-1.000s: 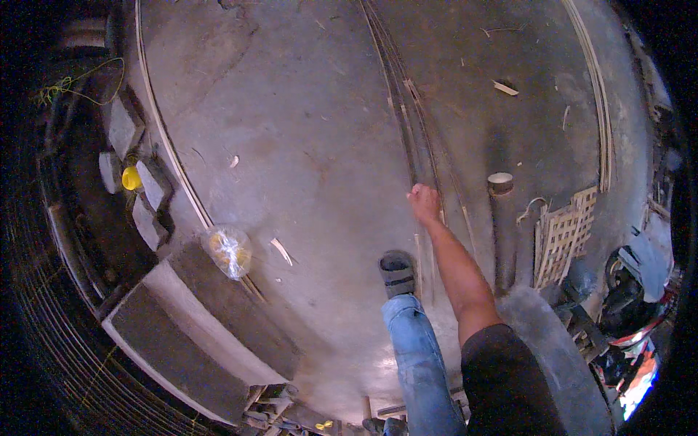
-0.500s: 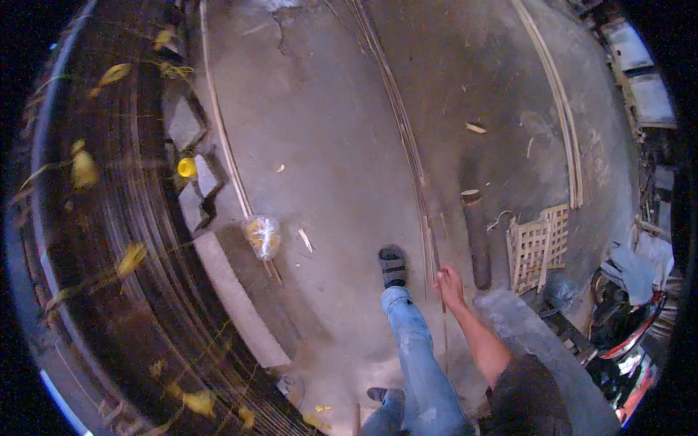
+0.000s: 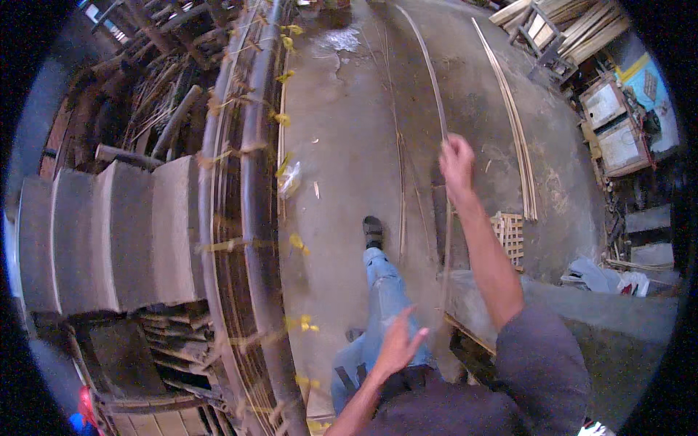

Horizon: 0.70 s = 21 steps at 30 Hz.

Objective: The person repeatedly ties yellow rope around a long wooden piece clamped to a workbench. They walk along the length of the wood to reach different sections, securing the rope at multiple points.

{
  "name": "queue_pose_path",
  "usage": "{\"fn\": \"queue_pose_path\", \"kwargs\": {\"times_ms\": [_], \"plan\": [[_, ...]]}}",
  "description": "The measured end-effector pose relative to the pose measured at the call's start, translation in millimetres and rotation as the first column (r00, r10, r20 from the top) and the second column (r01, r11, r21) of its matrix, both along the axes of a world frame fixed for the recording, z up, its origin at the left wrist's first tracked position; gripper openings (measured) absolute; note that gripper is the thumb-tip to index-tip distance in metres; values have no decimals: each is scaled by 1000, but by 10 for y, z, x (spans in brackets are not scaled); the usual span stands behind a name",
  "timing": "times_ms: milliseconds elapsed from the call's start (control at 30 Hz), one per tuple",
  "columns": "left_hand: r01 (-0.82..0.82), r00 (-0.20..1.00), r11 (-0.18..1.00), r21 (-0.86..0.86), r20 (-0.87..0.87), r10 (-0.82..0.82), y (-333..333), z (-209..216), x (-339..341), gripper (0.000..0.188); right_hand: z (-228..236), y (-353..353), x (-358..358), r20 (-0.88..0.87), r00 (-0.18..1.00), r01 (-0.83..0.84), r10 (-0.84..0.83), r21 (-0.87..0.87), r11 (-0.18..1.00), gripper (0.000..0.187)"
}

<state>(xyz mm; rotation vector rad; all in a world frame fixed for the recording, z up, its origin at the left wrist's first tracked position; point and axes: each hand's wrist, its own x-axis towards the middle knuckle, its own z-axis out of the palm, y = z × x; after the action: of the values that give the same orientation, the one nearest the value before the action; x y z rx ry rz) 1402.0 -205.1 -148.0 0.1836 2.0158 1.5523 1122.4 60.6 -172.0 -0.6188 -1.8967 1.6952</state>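
A long, thin, pale strip (image 3: 432, 69), of bamboo or wood, runs from the far floor to my right hand (image 3: 456, 163). My right fingers are closed around it, and its other part drops blurred below the hand toward my right side. My left hand (image 3: 398, 347) is in front of my thigh, fingers spread and holding nothing. Beneath the raised strip, several thin strips (image 3: 400, 196) lie lengthwise on the concrete floor. Another bundle of pale strips (image 3: 515, 123) lies farther right.
Long dark poles (image 3: 258, 182) with yellow ties run along my left, beside grey stepped blocks (image 3: 109, 240). A lattice piece (image 3: 511, 236) lies on the right, near a concrete ledge (image 3: 567, 298). Stacked wood (image 3: 589, 33) and a worn cabinet (image 3: 614, 131) stand at far right.
My right arm has risen and reached forward, the strip now plainly raised in its hand. My left hand has come into view. The view has shifted, showing more of the left side.
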Motion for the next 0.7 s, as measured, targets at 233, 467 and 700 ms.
{"fn": "queue_pose_path", "kwargs": {"times_ms": [233, 467, 700], "plan": [[-238, 928, 971, 6, -294, 229, -481, 716, 627, 29, 1456, -1238, 65, -225, 935, -340, 275, -341, 876, 16], [-389, 885, 919, -58, 252, 391, -1742, 578, 1875, 28, 1149, -3059, 1492, -107, 965, -254, 241, -139, 957, 17], [-574, 814, 774, -268, -84, 575, -2136, 968, 2398, 33, 965, -3994, 1967, -169, 958, -252, 233, -106, 962, 20]]}}
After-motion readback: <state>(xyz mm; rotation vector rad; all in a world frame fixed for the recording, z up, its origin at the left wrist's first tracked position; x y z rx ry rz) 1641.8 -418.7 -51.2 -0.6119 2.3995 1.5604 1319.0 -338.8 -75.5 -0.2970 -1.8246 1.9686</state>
